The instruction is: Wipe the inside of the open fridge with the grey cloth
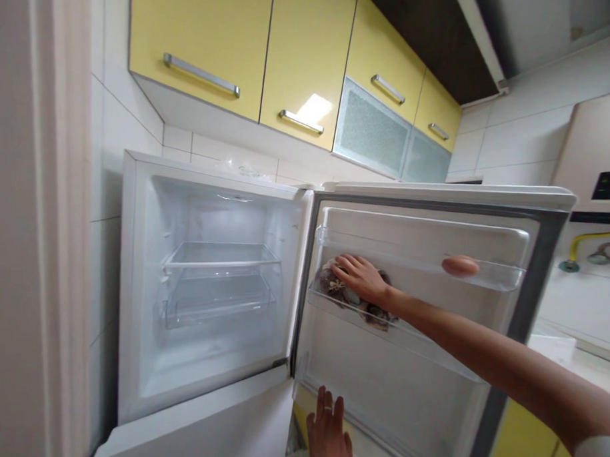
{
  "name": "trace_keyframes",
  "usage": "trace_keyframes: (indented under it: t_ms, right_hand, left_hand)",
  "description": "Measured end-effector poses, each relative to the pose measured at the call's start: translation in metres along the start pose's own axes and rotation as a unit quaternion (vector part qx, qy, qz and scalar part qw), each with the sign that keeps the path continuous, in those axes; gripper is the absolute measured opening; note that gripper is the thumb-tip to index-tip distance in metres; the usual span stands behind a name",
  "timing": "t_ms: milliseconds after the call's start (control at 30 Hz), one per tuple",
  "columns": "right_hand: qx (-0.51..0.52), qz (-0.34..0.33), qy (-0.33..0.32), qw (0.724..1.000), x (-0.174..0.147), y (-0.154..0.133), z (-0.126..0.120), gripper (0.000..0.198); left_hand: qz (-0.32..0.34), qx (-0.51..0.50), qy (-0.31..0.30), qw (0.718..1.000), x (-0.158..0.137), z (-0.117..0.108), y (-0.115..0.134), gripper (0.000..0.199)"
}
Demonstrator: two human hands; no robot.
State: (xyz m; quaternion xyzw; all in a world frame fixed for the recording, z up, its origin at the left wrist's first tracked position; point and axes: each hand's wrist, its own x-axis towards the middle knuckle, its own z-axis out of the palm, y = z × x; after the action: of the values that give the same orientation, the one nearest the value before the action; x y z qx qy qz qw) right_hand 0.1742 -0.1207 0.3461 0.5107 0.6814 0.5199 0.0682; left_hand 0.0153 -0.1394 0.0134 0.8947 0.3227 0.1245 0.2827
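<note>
My right hand (pixel 357 278) reaches into the middle shelf of the open fridge door (pixel 414 358) and grips a dark patterned cloth (pixel 378 314). The cloth lies bunched inside the clear door shelf (pixel 439 354), with part of it showing through the plastic front. My fingers rest over its top, and their tips are partly hard to make out. Low in the view, my left hand (pixel 329 431) is open with its fingers stretched up, close to the lowest door shelf (pixel 362 420). An egg (pixel 460 266) sits in the upper door shelf (pixel 499 278), to the right of my right hand.
Left of the door is the fridge compartment (pixel 214 365) with a glass shelf (pixel 220 255) and a clear drawer (pixel 220 308). Yellow wall cabinets (pixel 203 32) hang above. A door frame (pixel 65 237) stands at the left; a yellow gas pipe (pixel 580 242) is at the right.
</note>
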Motion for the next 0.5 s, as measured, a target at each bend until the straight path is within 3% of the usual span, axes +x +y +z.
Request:
trace_keyframes:
  t_ms: [167,367,500]
  right_hand:
    - [0.055,0.094,-0.028,0.994,-0.044,0.013,-0.032,0.045]
    - [0.12,0.113,0.08,0.983,-0.107,0.01,-0.09,0.065]
    - [0.142,0.145,0.16,0.966,-0.135,0.003,-0.13,0.066]
  left_hand:
    - [-0.018,0.047,0.049,0.998,0.005,0.017,-0.003,0.078]
    - [0.006,0.077,0.085,0.993,0.009,0.026,-0.009,0.085]
    - [0.018,0.084,0.092,0.992,0.01,0.027,-0.009,0.087]
